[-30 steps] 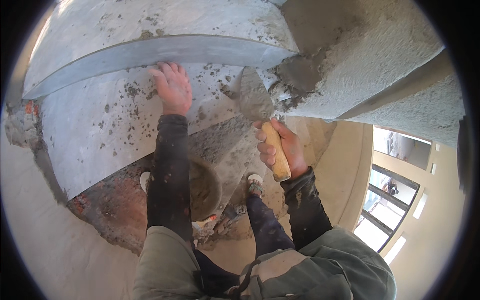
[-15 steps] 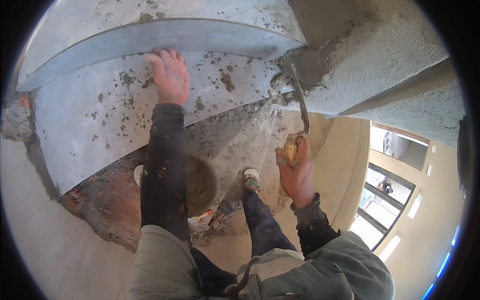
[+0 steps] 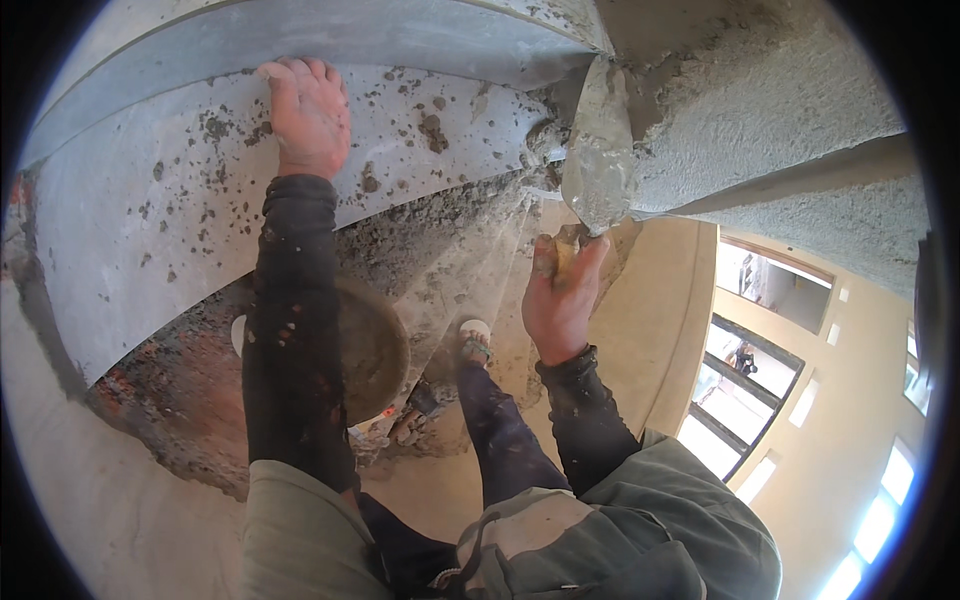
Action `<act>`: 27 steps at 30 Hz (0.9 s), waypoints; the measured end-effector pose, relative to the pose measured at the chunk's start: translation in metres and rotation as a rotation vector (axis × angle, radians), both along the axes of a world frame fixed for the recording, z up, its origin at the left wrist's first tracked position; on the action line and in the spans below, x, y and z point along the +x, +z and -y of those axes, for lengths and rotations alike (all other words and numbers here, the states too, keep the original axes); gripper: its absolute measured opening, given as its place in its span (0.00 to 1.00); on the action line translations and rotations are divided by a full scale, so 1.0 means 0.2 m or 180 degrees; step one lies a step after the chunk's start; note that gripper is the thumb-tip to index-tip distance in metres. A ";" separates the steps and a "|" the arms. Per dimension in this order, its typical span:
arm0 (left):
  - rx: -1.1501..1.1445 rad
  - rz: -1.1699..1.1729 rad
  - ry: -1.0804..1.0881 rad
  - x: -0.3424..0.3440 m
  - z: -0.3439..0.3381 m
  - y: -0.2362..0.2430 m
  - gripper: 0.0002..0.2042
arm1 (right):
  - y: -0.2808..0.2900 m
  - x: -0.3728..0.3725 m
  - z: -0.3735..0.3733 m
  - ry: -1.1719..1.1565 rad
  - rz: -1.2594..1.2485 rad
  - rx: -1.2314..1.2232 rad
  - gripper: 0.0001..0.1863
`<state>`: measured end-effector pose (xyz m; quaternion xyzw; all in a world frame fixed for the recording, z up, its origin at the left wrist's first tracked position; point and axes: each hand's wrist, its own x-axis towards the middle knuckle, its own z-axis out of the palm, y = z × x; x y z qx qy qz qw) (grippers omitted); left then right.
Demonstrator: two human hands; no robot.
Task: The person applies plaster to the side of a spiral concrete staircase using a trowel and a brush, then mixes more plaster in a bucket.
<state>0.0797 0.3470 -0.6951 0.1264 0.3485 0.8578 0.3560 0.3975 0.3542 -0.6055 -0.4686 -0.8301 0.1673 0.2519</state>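
Since a moment ago, right hand has raised the trowel, gripping its handle; blade points up against the plastered corner. Left hand, flat and open, braces left of the trowel.

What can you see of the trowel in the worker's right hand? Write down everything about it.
The trowel has a flat, pointed metal blade, grey and smeared with wet mortar. It stands nearly upright, tip up, pressed into the corner where the smooth grey board meets the rough plastered surface. Its pale, seemingly wooden handle is mostly hidden in the grip of the right hand, below the blade. Mortar clumps sit along the blade's left edge.
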 end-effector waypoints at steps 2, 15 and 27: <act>0.0042 -0.0022 0.0019 0.00 0.00 0.00 0.28 | -0.06 0.00 0.00 -0.0072 -0.0222 -0.0128 0.22; 0.0132 -0.0038 0.0047 -0.02 -0.01 -0.03 0.25 | -0.28 -0.12 0.02 -0.0301 -0.0521 0.0042 0.18; 0.0021 -0.0036 0.0116 0.00 -0.02 -0.01 0.26 | -0.36 -0.25 0.00 -0.0577 -0.0777 -0.0323 0.22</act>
